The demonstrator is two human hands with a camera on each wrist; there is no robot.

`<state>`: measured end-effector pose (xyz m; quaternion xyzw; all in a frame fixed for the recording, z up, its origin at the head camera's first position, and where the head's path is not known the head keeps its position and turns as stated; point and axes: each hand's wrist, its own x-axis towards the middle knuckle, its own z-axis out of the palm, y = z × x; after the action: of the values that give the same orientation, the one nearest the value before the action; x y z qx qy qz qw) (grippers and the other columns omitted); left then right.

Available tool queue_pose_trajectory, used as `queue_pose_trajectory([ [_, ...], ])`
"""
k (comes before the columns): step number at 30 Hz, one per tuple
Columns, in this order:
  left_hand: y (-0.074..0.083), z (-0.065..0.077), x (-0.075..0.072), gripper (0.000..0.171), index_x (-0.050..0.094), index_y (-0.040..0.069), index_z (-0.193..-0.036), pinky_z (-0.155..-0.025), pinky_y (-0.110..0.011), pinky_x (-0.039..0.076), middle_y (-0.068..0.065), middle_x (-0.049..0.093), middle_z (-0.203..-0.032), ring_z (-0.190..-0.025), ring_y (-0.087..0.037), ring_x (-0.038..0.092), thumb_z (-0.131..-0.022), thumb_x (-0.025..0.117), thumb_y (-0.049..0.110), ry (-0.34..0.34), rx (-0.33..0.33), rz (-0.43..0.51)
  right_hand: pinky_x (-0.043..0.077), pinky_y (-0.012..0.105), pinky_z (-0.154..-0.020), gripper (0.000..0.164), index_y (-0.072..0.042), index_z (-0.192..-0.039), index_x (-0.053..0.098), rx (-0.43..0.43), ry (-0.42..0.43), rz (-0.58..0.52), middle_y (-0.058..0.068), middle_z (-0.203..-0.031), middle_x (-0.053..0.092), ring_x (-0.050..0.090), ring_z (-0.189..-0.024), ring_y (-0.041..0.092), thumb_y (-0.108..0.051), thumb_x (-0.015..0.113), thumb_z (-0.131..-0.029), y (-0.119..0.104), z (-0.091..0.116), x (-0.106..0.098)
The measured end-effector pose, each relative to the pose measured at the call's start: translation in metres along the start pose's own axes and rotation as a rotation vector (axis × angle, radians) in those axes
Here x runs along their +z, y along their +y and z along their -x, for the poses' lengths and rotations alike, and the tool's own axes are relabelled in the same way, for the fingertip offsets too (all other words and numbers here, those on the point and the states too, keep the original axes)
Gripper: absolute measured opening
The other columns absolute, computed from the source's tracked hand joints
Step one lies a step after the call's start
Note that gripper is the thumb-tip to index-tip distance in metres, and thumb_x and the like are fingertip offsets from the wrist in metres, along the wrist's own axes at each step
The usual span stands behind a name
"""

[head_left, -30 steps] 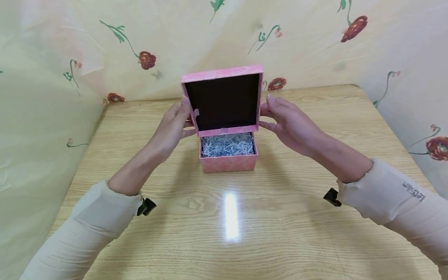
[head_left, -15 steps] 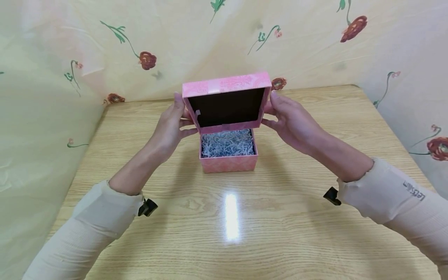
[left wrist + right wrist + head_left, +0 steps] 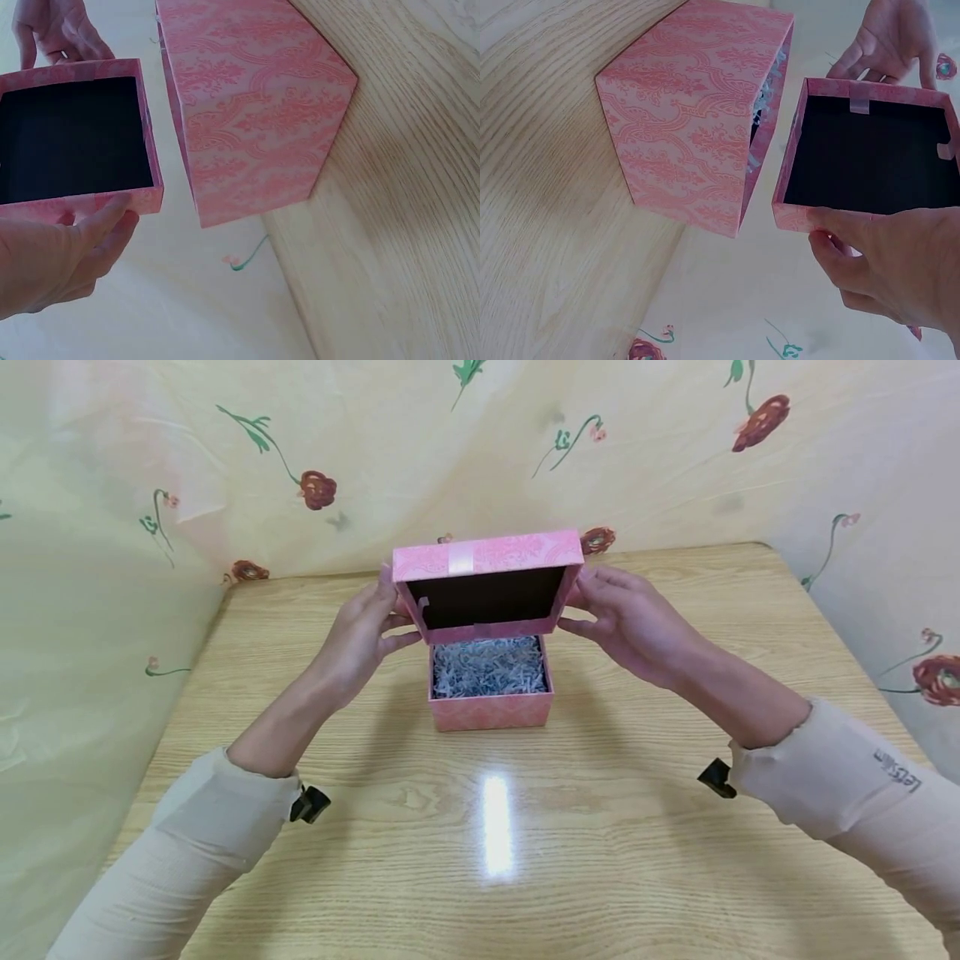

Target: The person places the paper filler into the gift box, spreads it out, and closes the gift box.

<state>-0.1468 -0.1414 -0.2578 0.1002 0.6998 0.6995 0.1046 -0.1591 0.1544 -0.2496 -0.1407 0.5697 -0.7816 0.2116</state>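
A pink patterned box lid (image 3: 517, 550) with a black inside is held tilted above and behind a matching pink box (image 3: 491, 712). My left hand (image 3: 358, 631) grips the lid's left side, thumb near its top corner. On the opposite side, my right hand (image 3: 626, 622) grips the lid at its right wall. Pale blue-white shredded paper (image 3: 491, 668) fills the box, which stands on the table. In the right wrist view, small ribbon tabs (image 3: 860, 97) show on the lid's inner rim, and a gap separates the lid from the box.
The wood-grain table (image 3: 420, 877) carries a bright light reflection in front of the box. A pale floral sheet (image 3: 390, 435) hangs behind the table and along its sides. A black clip-like piece (image 3: 309, 804) sticks out at each sleeve cuff.
The lid has tipped further, its upper edge coming lower and forward so less of its black inside shows. Both hands have kept their grip, and the box has stayed in place.
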Motion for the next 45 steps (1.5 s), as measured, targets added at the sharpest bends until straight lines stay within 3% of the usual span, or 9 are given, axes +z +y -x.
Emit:
queue_pose_trajectory([
  [7, -0.003, -0.001, -0.005, 0.057, 0.039, -0.004, -0.14, -0.107, -0.044, 0.037, -0.022, 0.046, -0.136, -0.127, -0.036, 0.045, -0.104, 0.028, 0.038, -0.037, 0.071, 0.013, 0.018, 0.048, -0.116, 0.02, -0.002, -0.084, 0.055, 0.003, 0.012, -0.023, 0.012, -0.127, 0.055, 0.038, -0.132, 0.031, -0.015, 0.052, -0.1, -0.003, -0.001, -0.004],
  [11, -0.007, -0.003, -0.008, 0.055, 0.041, -0.012, -0.133, -0.108, -0.039, 0.036, -0.026, 0.045, -0.133, -0.129, -0.036, 0.043, -0.104, 0.031, 0.033, -0.06, 0.09, 0.024, 0.024, 0.041, -0.114, 0.013, 0.004, -0.093, 0.06, -0.002, -0.012, -0.047, 0.011, -0.121, 0.058, 0.044, -0.128, 0.027, -0.007, 0.054, -0.098, -0.006, -0.002, -0.01],
  [15, -0.011, -0.003, -0.013, 0.054, 0.043, -0.016, -0.129, -0.107, -0.033, 0.038, -0.023, 0.045, -0.135, -0.131, -0.032, 0.043, -0.102, 0.038, 0.031, -0.078, 0.087, 0.012, 0.037, 0.033, -0.107, 0.016, 0.006, -0.106, 0.065, 0.016, -0.035, -0.048, 0.013, -0.121, 0.058, 0.055, -0.117, 0.02, 0.001, 0.053, -0.096, -0.008, -0.003, -0.015],
  [21, -0.016, -0.003, -0.02, 0.058, 0.05, -0.015, -0.107, -0.106, -0.029, 0.038, -0.021, 0.049, -0.134, -0.131, -0.025, 0.046, -0.09, 0.051, 0.04, -0.05, 0.074, -0.041, 0.043, 0.024, -0.098, 0.018, 0.003, -0.105, 0.066, 0.053, -0.056, 0.024, 0.009, -0.112, 0.063, 0.058, -0.106, 0.016, 0.006, 0.052, -0.094, -0.008, -0.005, -0.02],
  [24, -0.018, -0.002, -0.023, 0.054, 0.057, -0.008, -0.113, -0.104, -0.03, 0.041, -0.018, 0.055, -0.13, -0.123, -0.021, 0.053, -0.09, 0.056, 0.04, -0.022, 0.082, -0.122, 0.042, 0.024, -0.096, 0.021, 0.001, -0.11, 0.066, 0.052, -0.078, 0.09, 0.008, -0.114, 0.064, 0.056, -0.107, 0.018, 0.005, 0.053, -0.094, -0.008, -0.006, -0.023],
  [27, -0.02, -0.002, -0.026, 0.045, 0.06, -0.005, -0.121, -0.102, -0.03, 0.043, -0.013, 0.055, -0.135, -0.12, -0.019, 0.055, -0.092, 0.061, 0.029, -0.021, 0.086, -0.158, 0.04, 0.024, -0.098, 0.024, 0.001, -0.115, 0.064, 0.032, -0.102, 0.147, 0.01, -0.127, 0.057, 0.052, -0.116, 0.02, 0.005, 0.052, -0.095, -0.007, -0.006, -0.025],
  [34, -0.026, -0.003, -0.029, 0.038, 0.063, -0.006, -0.12, -0.095, -0.028, 0.048, -0.008, 0.051, -0.141, -0.128, -0.021, 0.05, -0.085, 0.072, 0.008, -0.059, 0.073, -0.077, 0.044, 0.022, -0.096, 0.021, 0.003, -0.109, 0.06, 0.045, -0.09, 0.234, 0.019, -0.144, 0.034, 0.038, -0.133, 0.027, 0.012, 0.051, -0.092, -0.005, -0.005, -0.024],
  [40, -0.027, -0.002, -0.029, 0.043, 0.059, -0.011, -0.121, -0.095, -0.031, 0.048, -0.008, 0.048, -0.144, -0.126, -0.026, 0.052, -0.081, 0.073, -0.006, -0.081, 0.03, 0.03, 0.05, 0.026, -0.09, 0.023, 0.005, -0.106, 0.057, 0.052, -0.08, 0.254, 0.019, -0.145, 0.03, 0.032, -0.138, 0.031, 0.018, 0.049, -0.088, -0.002, -0.006, -0.024],
  [45, -0.026, -0.002, -0.029, 0.046, 0.056, -0.013, -0.122, -0.095, -0.036, 0.047, -0.007, 0.046, -0.145, -0.126, -0.028, 0.052, -0.078, 0.072, -0.013, -0.094, 0.02, 0.049, 0.051, 0.025, -0.088, 0.026, 0.008, -0.106, 0.055, 0.046, -0.052, 0.303, 0.018, -0.148, 0.029, 0.029, -0.14, 0.033, 0.022, 0.045, -0.086, 0.001, -0.008, -0.022],
])
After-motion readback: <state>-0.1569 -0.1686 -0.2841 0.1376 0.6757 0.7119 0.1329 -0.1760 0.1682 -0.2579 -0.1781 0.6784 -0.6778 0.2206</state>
